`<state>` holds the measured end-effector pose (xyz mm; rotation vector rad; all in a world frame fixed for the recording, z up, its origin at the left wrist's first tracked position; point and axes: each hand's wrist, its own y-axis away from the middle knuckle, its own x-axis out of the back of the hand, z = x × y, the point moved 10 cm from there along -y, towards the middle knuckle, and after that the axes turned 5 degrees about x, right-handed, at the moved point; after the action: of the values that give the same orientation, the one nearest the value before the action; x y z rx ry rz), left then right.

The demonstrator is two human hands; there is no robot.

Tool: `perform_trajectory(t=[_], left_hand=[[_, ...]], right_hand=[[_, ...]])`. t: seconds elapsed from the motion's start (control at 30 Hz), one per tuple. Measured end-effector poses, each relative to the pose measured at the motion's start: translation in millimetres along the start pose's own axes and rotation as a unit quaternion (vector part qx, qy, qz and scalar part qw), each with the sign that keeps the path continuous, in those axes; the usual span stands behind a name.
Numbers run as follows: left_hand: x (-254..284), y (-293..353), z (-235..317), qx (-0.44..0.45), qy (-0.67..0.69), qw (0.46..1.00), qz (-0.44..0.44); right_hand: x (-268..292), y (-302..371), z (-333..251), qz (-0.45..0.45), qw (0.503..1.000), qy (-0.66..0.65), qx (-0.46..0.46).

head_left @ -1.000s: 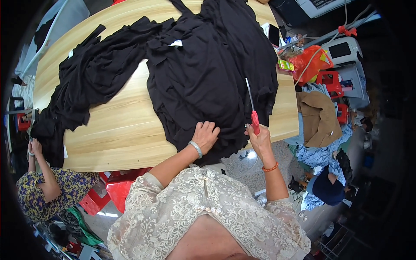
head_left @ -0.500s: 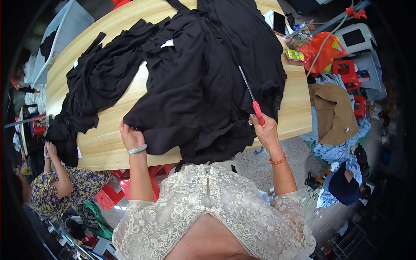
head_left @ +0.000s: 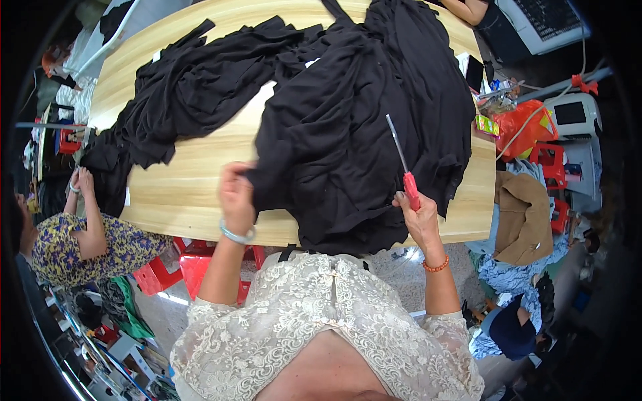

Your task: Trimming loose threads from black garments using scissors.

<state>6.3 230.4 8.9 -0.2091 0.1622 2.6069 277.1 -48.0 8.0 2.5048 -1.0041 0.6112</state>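
A large black garment [head_left: 348, 120] lies rumpled over the table in front of me. My left hand [head_left: 237, 197], blurred by motion, pinches its near left corner, which is slightly raised. In my right hand [head_left: 421, 217] is a red-handled tool [head_left: 410, 190] with a long thin metal shaft, pointing away from me over the cloth. My right fingers wrap its handle at the garment's near right edge; whether they also touch the cloth, I cannot tell. Another black garment [head_left: 194, 93] is heaped to the left, its end trailing over the table's left edge.
The pale wooden table [head_left: 194, 154] has a curved edge. At its right are a phone [head_left: 474, 72] and a red plastic bag [head_left: 525, 127], with brown cloth [head_left: 521, 217] beyond. A person in a flowered garment [head_left: 93, 244] handles black cloth at left. Red stools [head_left: 200, 267] stand below.
My left hand has moved up and inward, drawing the garment's corner rightward. The right hand still holds the tool. The whole view has shifted somewhat, and a forearm now shows at the far right.
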Motion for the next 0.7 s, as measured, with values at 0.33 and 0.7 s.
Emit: perform_trajectory(t=[0.33, 0.7], left_hand=[[-135.1, 123.6, -58.0, 0.231, -0.097, 0.855, -0.454], [-106.7, 48.5, -82.1, -0.099, -0.335, 0.919, -0.183]], right_hand=[[-3.2, -15.6, -62.8, 0.021, 0.994, 0.076, 0.076], [-42.6, -58.0, -45.8, 0.091, 0.958, 0.221, 0.161]])
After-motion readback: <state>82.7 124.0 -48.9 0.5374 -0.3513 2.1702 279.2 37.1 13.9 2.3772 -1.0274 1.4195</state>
